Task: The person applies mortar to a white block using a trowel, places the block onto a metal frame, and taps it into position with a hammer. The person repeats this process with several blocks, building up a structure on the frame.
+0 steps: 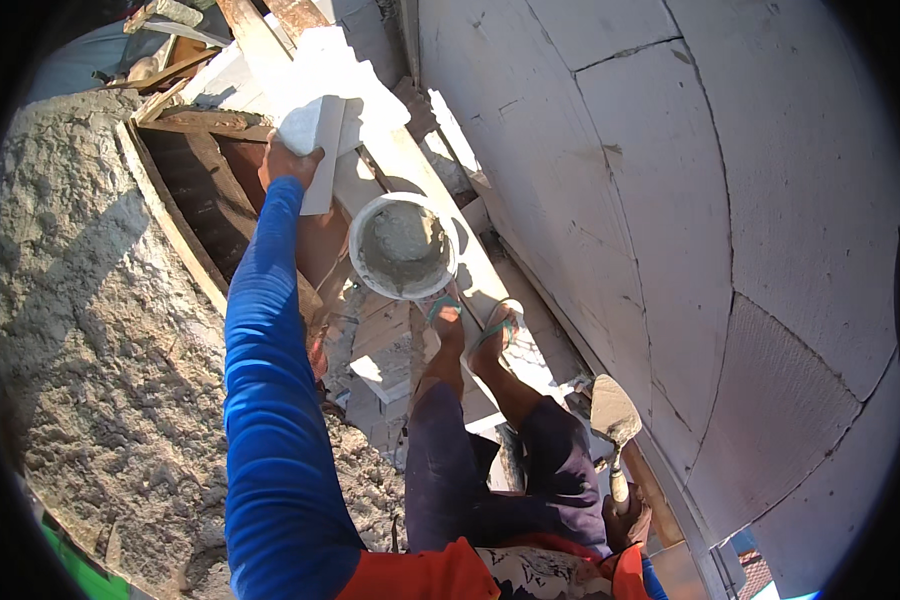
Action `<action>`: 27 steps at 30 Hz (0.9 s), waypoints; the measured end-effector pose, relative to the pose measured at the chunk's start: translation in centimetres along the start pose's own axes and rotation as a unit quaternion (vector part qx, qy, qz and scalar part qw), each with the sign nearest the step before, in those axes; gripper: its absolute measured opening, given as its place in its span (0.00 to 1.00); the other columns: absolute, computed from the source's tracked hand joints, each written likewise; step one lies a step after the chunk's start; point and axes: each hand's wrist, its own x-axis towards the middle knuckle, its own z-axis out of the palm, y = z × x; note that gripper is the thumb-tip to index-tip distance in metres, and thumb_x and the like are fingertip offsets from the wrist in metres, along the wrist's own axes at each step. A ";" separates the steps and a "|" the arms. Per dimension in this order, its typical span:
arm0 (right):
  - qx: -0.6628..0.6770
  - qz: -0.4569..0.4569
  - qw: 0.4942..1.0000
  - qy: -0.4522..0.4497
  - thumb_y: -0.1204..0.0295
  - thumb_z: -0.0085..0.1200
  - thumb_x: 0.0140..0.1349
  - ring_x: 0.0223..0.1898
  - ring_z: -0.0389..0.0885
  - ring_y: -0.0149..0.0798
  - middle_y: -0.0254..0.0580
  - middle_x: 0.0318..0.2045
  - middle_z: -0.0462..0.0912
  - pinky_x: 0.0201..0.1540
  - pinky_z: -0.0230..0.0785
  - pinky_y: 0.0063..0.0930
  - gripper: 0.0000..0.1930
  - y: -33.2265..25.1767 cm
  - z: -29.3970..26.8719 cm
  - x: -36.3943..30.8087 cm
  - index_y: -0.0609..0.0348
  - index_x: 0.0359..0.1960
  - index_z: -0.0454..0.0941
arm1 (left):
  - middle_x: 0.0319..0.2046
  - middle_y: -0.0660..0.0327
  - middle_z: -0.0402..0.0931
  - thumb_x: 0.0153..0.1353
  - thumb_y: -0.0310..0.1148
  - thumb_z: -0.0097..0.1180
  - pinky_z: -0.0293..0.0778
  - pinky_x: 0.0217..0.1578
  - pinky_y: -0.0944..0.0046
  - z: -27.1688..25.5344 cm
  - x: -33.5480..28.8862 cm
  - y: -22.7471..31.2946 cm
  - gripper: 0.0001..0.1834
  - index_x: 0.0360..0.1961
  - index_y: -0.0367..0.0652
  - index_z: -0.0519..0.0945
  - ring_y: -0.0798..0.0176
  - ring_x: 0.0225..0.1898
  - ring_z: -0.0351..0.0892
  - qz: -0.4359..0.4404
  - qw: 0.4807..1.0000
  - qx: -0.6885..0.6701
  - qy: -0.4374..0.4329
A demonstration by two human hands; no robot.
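Jutting forward from gripping right hand (626,520): smeared trowel (615,418).

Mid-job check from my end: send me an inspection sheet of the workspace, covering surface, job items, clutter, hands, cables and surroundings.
Surface: light wooden plank under the sandaled feet.
Job items: white bucket with grey mortar inside; trowel with mortar residue on its blade; pale block.
Clutter: loose wooden pieces at upper left.
Hands: left hand, fingers gripping the pale block; right hand, fingers around the trowel's handle.
Cables: nothing seen.
Surroundings: pale block wall with dark joints on the right; rough grey surface on the left, partly shadowed.
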 end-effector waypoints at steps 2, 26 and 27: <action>-0.012 0.028 0.999 -0.040 0.65 0.63 0.56 0.31 0.83 0.60 0.59 0.30 0.81 0.37 0.74 0.49 0.17 -0.4 1.5 1.5 0.65 0.40 0.78 | 0.58 0.44 0.79 0.43 0.49 0.77 0.74 0.62 0.51 2.1 1.2 -1.7 0.51 0.66 0.39 0.68 0.44 0.59 0.81 0.003 1.000 -0.024 0.012; 0.098 0.002 0.963 -0.253 0.55 0.53 0.74 0.49 0.82 0.52 0.53 0.49 0.81 0.54 0.73 0.43 0.27 -2.7 4.4 8.2 0.64 0.63 0.69 | 0.73 0.38 0.54 0.50 0.63 0.73 0.54 0.72 0.40 13.6 -21.4 -10.4 0.64 0.75 0.32 0.56 0.41 0.75 0.53 -0.146 0.945 -0.259 0.136; 0.158 0.033 0.944 -0.289 0.57 0.54 0.74 0.46 0.83 0.52 0.52 0.46 0.83 0.52 0.75 0.43 0.25 -4.7 4.7 9.5 0.64 0.62 0.70 | 0.72 0.41 0.57 0.51 0.60 0.74 0.57 0.70 0.42 15.9 -24.0 -11.9 0.60 0.74 0.33 0.59 0.43 0.73 0.57 -0.219 0.910 -0.341 0.091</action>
